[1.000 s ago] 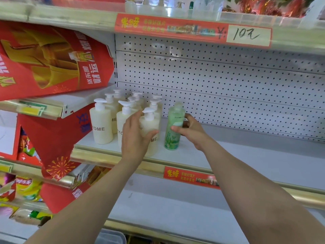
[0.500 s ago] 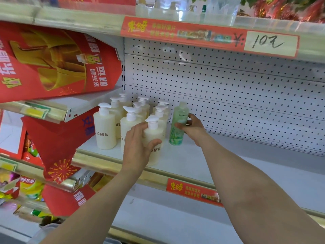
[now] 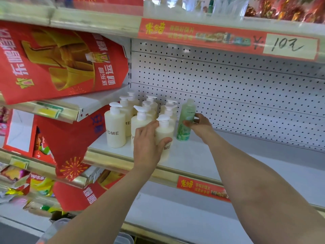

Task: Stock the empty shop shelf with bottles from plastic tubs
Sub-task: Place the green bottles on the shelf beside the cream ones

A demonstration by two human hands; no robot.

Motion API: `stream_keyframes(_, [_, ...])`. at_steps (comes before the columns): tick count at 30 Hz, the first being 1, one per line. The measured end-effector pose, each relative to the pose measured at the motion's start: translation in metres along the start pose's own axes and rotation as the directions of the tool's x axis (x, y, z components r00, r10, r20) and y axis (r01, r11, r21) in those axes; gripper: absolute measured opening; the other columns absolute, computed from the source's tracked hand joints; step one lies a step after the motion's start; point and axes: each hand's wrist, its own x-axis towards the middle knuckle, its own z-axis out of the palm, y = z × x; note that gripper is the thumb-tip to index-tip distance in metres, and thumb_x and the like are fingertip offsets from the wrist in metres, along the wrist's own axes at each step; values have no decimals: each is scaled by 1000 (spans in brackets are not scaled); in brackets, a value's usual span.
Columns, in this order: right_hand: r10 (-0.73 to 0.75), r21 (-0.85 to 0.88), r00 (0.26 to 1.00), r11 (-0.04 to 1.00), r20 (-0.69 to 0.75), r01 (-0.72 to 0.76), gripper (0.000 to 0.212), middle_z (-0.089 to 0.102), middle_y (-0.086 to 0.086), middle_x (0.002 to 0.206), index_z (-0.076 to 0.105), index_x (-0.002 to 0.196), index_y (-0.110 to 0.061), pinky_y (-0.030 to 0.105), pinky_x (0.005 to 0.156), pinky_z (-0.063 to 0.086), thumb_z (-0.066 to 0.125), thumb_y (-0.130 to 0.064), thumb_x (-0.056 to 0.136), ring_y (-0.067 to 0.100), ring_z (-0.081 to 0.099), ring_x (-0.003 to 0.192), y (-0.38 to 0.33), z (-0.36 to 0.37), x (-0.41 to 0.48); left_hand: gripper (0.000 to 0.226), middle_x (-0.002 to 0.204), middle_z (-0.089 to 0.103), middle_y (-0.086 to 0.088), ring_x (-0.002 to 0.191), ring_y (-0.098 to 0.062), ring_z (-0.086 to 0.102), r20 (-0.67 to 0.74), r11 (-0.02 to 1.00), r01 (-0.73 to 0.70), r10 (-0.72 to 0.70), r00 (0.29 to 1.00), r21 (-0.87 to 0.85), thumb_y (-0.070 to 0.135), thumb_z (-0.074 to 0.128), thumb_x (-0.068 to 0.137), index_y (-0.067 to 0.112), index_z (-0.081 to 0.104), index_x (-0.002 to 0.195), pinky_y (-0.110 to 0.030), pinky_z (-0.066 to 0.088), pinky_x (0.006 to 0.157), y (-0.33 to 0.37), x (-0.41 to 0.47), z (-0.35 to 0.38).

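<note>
Several cream pump bottles stand in rows at the left end of the white shelf (image 3: 228,164). My left hand (image 3: 147,147) grips the front right cream pump bottle (image 3: 164,132), which stands on the shelf near its front edge. A green bottle (image 3: 185,120) stands upright just right of the cream rows, further back. My right hand (image 3: 200,125) holds it, thumb in front and fingers behind. Another cream pump bottle (image 3: 115,127) stands at the front left.
A perforated white back panel (image 3: 246,95) closes the shelf behind. The shelf above carries a red price strip (image 3: 228,39). Red promotional cartons (image 3: 58,62) lean in from the left bay. A lower white shelf (image 3: 175,213) runs below, and a clear tub rim (image 3: 121,239) shows at the bottom.
My right hand has pushed the green bottle further back on the shelf, beside the rear cream bottles. My left hand stays on the front cream bottle. The camera has tilted upward.
</note>
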Motion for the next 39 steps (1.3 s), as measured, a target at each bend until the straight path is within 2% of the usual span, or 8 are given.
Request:
stream_keyframes(3, [-22,-75,992,997,-124,12,71,53,3,140,45,143,-22,34,105,43,76,-42,82,20,52,126,-13,-5,-24,60,137,56,9,113,-22,43,51,999,-43,43,998,1,44,72,82,21,52,134,-27,37,92,0,-1,-14])
stream_keyframes(7, [-90,-184,978,981,-186,55,67,58,10,136,46,143,-17,29,94,44,72,-42,87,24,57,119,-45,-12,-68,66,142,52,5,122,-24,41,58,997,-63,65,996,-44,49,63,88,21,42,145,-29,36,97,-8,7,-56])
stream_keyframes(11, [-249,-352,947,921,-204,166,64,53,9,143,45,146,-18,30,99,40,65,-44,91,25,51,129,-88,-3,-122,58,140,51,-7,119,-34,46,65,983,-93,83,994,158,58,37,95,22,45,139,-44,39,94,-17,34,-108])
stream_keyframes(18, [-350,-516,923,827,-161,223,65,42,10,151,39,149,-30,40,110,35,57,-56,92,28,37,140,-146,38,-210,61,150,37,-13,131,-36,36,139,958,-68,29,990,280,61,33,96,23,38,143,-47,33,104,-33,41,-187])
stream_keyframes(24, [-273,-542,953,824,-130,162,71,41,7,151,37,149,-32,43,106,39,56,-63,88,27,39,138,-141,86,-262,59,151,35,-11,131,-36,36,213,946,-75,6,977,314,60,38,95,28,35,145,-47,34,103,-69,11,-221])
stream_keyframes(32, [-101,-564,995,822,-7,79,69,50,10,144,40,147,-26,38,102,40,59,-58,90,29,46,133,-65,162,-311,62,144,41,-15,128,-38,38,376,929,27,-177,910,370,59,40,95,16,43,139,-48,34,102,-155,-58,-219])
stream_keyframes(36, [92,-555,991,832,100,-22,70,47,10,146,42,147,-23,40,103,40,58,-59,90,28,48,131,-7,205,-322,62,141,44,-19,129,-41,39,460,926,115,-284,841,360,56,46,94,19,41,143,-50,34,104,-212,-113,-202])
stream_keyframes(39, [224,-541,955,837,194,-86,69,50,12,143,45,144,-18,38,103,41,58,-58,91,28,50,130,47,241,-331,66,143,41,-21,129,-41,38,556,884,178,-417,719,432,56,44,95,12,38,143,-50,36,104,-258,-162,-185])
